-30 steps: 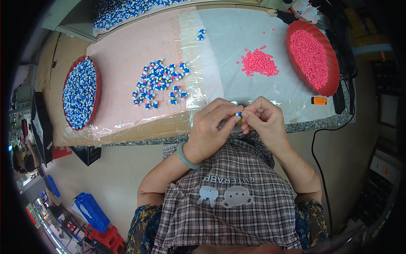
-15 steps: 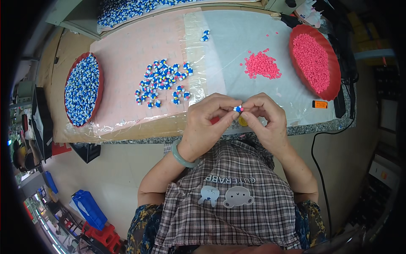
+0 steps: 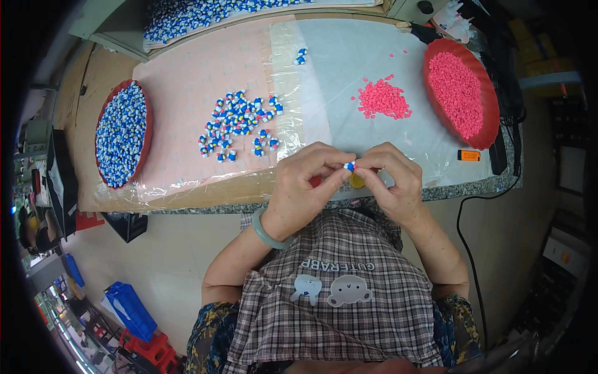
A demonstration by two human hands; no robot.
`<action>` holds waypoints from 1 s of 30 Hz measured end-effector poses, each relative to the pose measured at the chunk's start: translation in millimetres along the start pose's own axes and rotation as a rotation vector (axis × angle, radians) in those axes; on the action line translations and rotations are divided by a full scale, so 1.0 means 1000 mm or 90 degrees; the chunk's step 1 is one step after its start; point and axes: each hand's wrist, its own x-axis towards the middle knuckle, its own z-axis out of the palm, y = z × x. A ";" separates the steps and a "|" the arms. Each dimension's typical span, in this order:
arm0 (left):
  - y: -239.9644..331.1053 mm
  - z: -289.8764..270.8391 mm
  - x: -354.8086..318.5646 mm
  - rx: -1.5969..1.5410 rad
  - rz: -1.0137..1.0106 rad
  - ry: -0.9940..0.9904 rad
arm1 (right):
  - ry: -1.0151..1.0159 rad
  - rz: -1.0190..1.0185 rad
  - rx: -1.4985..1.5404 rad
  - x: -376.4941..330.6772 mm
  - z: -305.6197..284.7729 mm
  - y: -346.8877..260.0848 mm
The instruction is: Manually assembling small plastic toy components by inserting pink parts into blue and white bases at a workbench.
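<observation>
Near the table's front edge, my left hand (image 3: 305, 181) and my right hand (image 3: 393, 181) meet fingertip to fingertip. Pinched between them is a tiny blue-and-white figurine (image 3: 349, 166); its finer details are too small to make out. Behind my fingers, a small yellow round thing (image 3: 357, 181) and a bit of something red (image 3: 316, 181) are partly hidden. To the left, a loose group of blue-and-white figurines (image 3: 240, 118) with pink and yellow spots lies on the pinkish sheet. A heap of small pink pieces (image 3: 381, 100) lies beyond my right hand on the pale sheet.
A red fluted bowl (image 3: 148, 134) of blue-and-white pieces stands at the left, another red bowl (image 3: 495, 118) of pink pieces at the right. An orange-and-black box (image 3: 468, 155) lies near a black cable (image 3: 461, 230). At the back, a shelf holds many more figurines (image 3: 205, 17).
My hands have turned the figurine slightly between the fingertips; the pink spot seen on it before no longer shows clearly. The whole view has shifted a little.
</observation>
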 end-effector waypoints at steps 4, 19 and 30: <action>0.004 -0.028 0.010 0.216 0.128 0.094 | 0.062 0.132 -0.066 0.007 -0.013 0.030; -0.008 -0.082 0.058 0.670 0.287 0.234 | 0.068 0.042 -0.385 0.033 -0.010 0.071; -0.044 -0.067 0.154 0.685 0.266 0.107 | -0.095 -0.006 -0.294 0.024 -0.058 0.064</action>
